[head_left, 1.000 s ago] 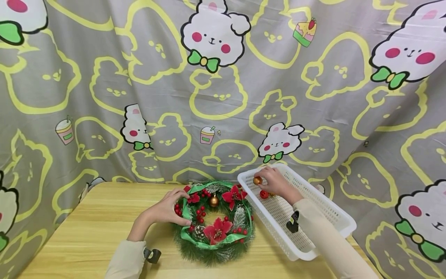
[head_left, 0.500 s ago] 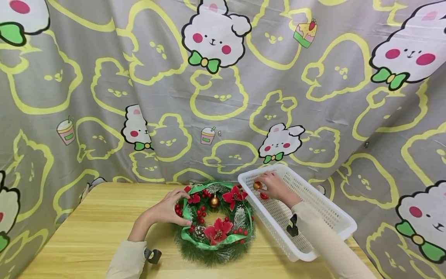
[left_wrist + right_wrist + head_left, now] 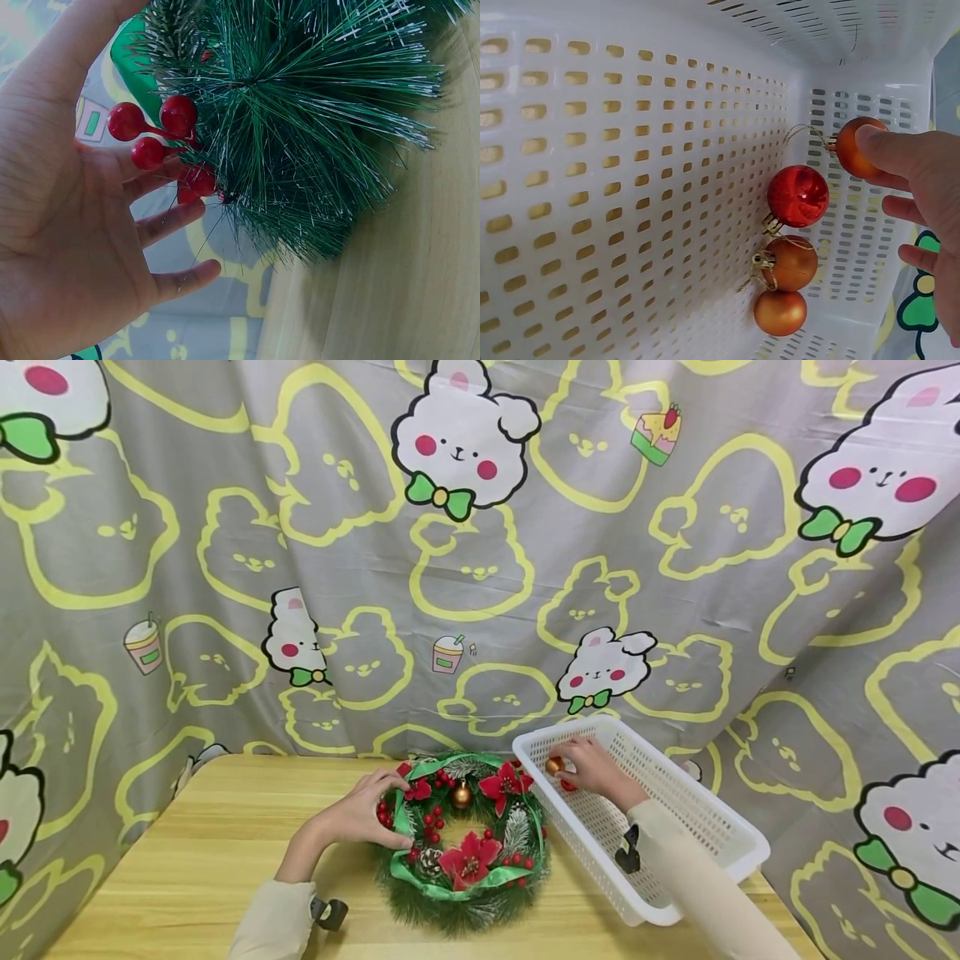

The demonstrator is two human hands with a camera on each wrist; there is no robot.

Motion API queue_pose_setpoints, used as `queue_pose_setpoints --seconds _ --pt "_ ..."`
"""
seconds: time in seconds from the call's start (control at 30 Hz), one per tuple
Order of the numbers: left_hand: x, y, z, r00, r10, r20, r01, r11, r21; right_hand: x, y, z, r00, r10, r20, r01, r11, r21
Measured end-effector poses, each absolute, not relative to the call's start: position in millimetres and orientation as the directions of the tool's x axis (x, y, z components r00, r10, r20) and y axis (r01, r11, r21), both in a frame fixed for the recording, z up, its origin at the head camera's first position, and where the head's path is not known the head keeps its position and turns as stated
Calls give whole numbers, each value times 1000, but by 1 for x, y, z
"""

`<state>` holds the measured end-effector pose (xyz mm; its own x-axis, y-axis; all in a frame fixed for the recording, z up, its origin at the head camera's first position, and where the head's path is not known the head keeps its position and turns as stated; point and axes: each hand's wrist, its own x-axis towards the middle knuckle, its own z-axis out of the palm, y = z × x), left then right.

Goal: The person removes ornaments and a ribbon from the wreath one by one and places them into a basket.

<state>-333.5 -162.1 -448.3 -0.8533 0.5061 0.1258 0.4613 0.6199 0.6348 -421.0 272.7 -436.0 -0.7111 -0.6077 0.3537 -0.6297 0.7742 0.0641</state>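
A Christmas wreath point(image 3: 495, 906) with green ribbon, red poinsettias, red berries, a pine cone and a gold bauble point(image 3: 462, 794) lies on the table. At its left side my left hand point(image 3: 357, 811) touches it, thumb and index fingertips apart at the ribbon. In the left wrist view, the other fingers are loosely extended behind the red berries point(image 3: 178, 116). My right hand point(image 3: 596, 767) is inside the white basket's far end, pinching a matte copper-orange bauble point(image 3: 860, 148) with a gold string. Just beside it are a shiny red bauble point(image 3: 798, 196) and two more orange baubles point(image 3: 793, 262).
The white perforated basket point(image 3: 652, 913) stands slanted to the right of the wreath, close to it. Wooden table point(image 3: 187, 860) extends left and in front. A grey cartoon-print curtain point(image 3: 480, 693) hangs right behind the table. Each sleeve bears a black wrist camera point(image 3: 328, 912).
My right hand has lowered slightly into the basket with the orange bauble, closer to the red one. The left hand and the wreath have stayed in place.
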Motion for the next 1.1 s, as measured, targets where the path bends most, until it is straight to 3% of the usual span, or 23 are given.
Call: queue_pose_setpoints --seconds 1.1 --pt "-335 -162 -451 -850 510 133 469 616 633 -418 280 -445 -745 -623 238 -651 757 -54"
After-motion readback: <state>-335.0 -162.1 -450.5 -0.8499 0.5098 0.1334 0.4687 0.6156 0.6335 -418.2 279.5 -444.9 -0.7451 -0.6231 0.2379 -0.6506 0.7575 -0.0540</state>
